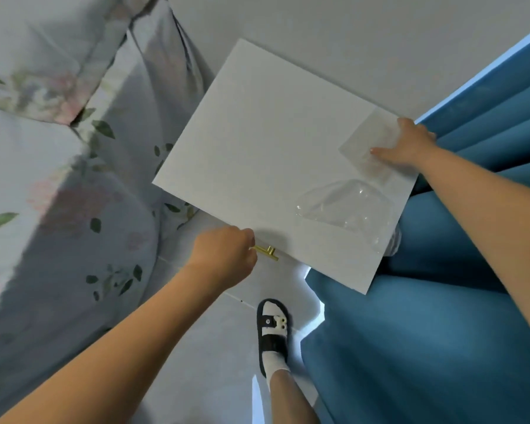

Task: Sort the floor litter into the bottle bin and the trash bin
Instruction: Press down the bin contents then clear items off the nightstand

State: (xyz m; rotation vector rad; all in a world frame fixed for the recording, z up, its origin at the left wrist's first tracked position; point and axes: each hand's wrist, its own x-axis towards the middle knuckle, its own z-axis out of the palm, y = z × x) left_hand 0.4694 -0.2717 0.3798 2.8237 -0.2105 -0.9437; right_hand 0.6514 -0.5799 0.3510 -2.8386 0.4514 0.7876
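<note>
Head view looks down on the left hand (224, 255), curled closed around the end of a small gold handle (268, 251) at the front edge of a white table (257, 142). The right hand (406, 143) lies at the far right corner of that table, fingers together and flat, pressing on a clear plastic sheet (367, 145) whose near end extends out from under the palm. Just in front of the sheet, nearer the table's right edge, rests a crumpled clear plastic bottle (349, 211), lying on its side and apart from both hands. Blue curtain (441, 301) hangs along the right side, touching the table's edge. To the left is a bed with floral bedding (58, 179). Below, on the pale floor (202, 347), stands a foot in a black sandal (271, 332) with a white sock.
</note>
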